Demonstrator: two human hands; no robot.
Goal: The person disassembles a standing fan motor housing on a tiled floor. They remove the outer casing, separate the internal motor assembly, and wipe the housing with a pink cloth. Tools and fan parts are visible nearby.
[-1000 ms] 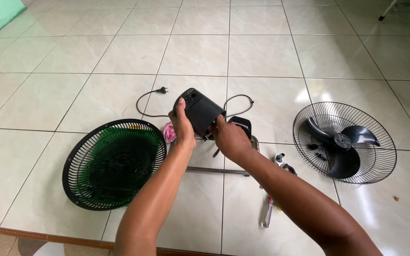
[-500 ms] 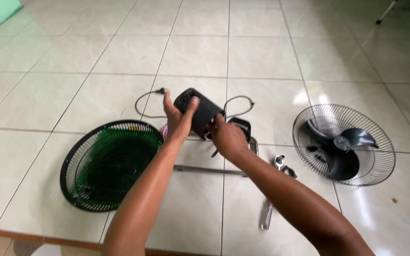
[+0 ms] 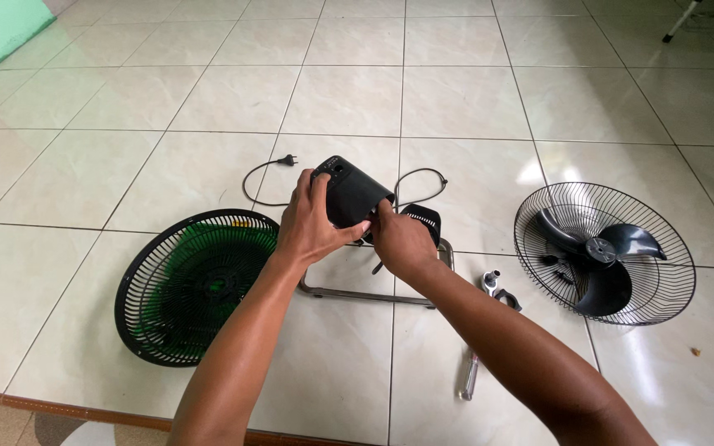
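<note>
- Housing [image 3: 353, 192], black and boxy, sits raised above the floor tiles [image 3: 456, 99], between your two hands.
- Your left hand [image 3: 311, 227] wraps its near-left side, fingers curled closed across it.
- Your right hand [image 3: 402, 242] pinches its near-right lower edge.
- Black-and-green grille [image 3: 200, 285] lies left; caged fan blade [image 3: 605, 252] lies right.

The left hand [image 3: 311, 227] has let go of the black fan housing [image 3: 353, 194] for a moment and closed over its near side again, now covering what looked like a pink cloth on the floor.
</note>
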